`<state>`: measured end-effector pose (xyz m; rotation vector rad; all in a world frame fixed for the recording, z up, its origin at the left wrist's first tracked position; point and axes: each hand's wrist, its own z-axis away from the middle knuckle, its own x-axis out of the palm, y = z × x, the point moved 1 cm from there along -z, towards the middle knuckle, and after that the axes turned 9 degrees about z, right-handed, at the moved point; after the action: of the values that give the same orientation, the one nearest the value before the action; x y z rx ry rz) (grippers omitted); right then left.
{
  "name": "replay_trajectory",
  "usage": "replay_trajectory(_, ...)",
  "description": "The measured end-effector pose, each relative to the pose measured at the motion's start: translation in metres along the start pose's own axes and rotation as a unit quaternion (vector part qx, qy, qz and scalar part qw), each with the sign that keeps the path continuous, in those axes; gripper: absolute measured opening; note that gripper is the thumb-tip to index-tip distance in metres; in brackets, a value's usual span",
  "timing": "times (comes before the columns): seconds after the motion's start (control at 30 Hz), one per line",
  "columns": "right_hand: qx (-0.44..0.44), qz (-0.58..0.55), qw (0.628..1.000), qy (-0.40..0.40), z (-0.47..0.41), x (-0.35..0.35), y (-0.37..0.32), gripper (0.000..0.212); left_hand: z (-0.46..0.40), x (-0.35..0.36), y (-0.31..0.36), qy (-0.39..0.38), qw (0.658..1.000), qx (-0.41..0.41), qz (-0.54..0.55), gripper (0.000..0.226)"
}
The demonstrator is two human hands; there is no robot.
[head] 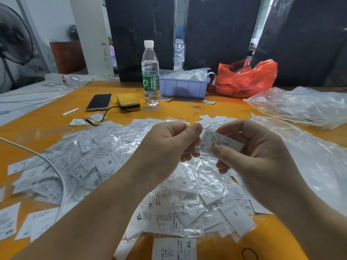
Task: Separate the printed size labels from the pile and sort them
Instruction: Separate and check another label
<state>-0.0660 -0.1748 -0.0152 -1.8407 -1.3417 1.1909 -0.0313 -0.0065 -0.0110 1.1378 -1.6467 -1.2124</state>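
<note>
A small stack of printed labels (218, 142) is held above the middle of an orange table (187, 109), pinched between the thumb and curled fingers of the right hand (259, 152), while the left hand (167, 145) grips a scrap of clear film at the stack's left end between thumb and bent fingers. Beneath both hands, a wide pile of size labels (131, 175), many in clear sleeves and marked XL, S or XS, is spread across the table's middle and near edge. A single XL label (174, 248) is seen lying at the near edge, apart from the pile. Toward the far edge, a water bottle (150, 74) is stood upright just beside a lilac plastic bin (185, 87), with a red plastic bag (246, 77) to the bin's right. A phone (99, 102) and a yellow power bank (128, 101) are laid side by side left of the bottle. Crumpled clear bags (300, 106) are heaped at the right edge.
</note>
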Motion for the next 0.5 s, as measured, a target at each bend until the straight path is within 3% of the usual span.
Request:
replay_trajectory(0.13, 0.001, -0.004, 1.0, -0.016, 0.0001, 0.0007, 0.001, 0.019, -0.001, -0.0024, -0.0022, -0.005, 0.999, 0.007, -0.031, 0.05)
replay_trajectory(0.33, 0.013, -0.006, 1.0, -0.028, -0.0004, 0.0005, 0.0022, 0.02, 0.0009, -0.003, 0.0028, -0.011, 0.999, 0.012, -0.031, 0.032)
replay_trajectory(0.5, 0.012, -0.001, 0.999, -0.039, -0.0011, 0.0012, 0.0036, 0.023, 0.0019, -0.0035, 0.0056, -0.02, 0.999, 0.012, -0.039, 0.03)
